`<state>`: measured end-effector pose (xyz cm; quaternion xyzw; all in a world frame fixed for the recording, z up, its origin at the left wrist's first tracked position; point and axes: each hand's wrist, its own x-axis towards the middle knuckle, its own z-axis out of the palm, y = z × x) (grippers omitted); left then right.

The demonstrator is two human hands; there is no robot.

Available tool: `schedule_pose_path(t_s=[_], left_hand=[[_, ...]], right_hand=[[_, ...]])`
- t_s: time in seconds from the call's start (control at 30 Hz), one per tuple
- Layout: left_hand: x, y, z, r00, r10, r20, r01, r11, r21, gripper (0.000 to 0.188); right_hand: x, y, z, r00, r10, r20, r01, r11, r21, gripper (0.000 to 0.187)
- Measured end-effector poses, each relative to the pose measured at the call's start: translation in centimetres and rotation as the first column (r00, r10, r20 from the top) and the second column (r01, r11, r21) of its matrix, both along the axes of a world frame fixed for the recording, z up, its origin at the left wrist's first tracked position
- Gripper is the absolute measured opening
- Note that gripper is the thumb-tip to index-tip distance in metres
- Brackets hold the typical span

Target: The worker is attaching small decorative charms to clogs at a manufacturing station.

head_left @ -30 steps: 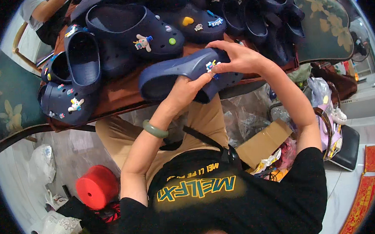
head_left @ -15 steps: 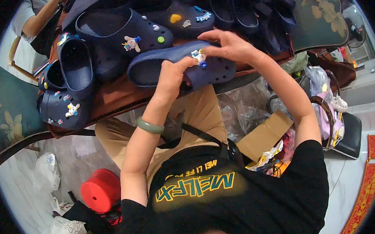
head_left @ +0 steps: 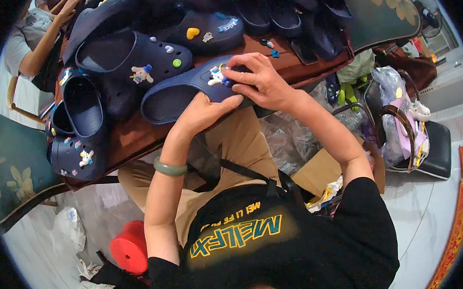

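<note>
A navy clog (head_left: 193, 79) lies on its side near the front edge of the table. My left hand (head_left: 204, 113) grips it, the fingers inside the foot opening and the thumb along the outside. On its upper sits a white cartoon charm (head_left: 216, 75) with blue and yellow parts. My right hand (head_left: 264, 83) has its fingertips closed on this charm, thumb lower down near the left thumb. The clog's toe is mostly covered by my right hand. Just behind is another navy clog (head_left: 125, 55) bearing a similar white charm and a green round one.
Decorated clogs (head_left: 78, 154) stand at the table's left end; undecorated ones (head_left: 287, 8) are heaped at the back right. Loose charms (head_left: 274, 53) lie on the brown tablecloth (head_left: 312, 70). Another person's arm (head_left: 43, 50) shows at far left. A red stool (head_left: 129, 249) and cardboard box (head_left: 318, 173) are below.
My left thumb has come away from the charm, and the left fingers now reach into the clog's opening. My right hand has shifted onto the charm. The whole view has slid slightly.
</note>
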<state>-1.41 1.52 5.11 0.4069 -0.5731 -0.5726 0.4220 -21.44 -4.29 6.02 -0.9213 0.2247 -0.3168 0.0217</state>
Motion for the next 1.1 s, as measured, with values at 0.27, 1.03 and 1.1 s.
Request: schedule_pose_path(t_s=[0.27,1.03,1.1], left_hand=[[0.4,-1.0,-0.2,0.917,0.18,-0.356,-0.039,0.929,0.368,0.043],[0.6,-2.5,-0.9,0.814,0.296,-0.499,-0.044,0.889,0.456,0.038],[0.7,-2.6,-1.2,0.815,0.289,-0.503,-0.023,0.883,0.469,0.037]], right_hand=[[-8.3,-9.7,-3.4,0.83,-0.557,-0.025,0.533,0.779,0.33,0.022],[-1.6,-3.9,-1.6,0.937,-0.261,0.232,0.106,0.845,0.524,0.014],[-1.9,-3.6,-1.2,0.952,-0.197,0.233,0.097,0.919,0.383,0.014]])
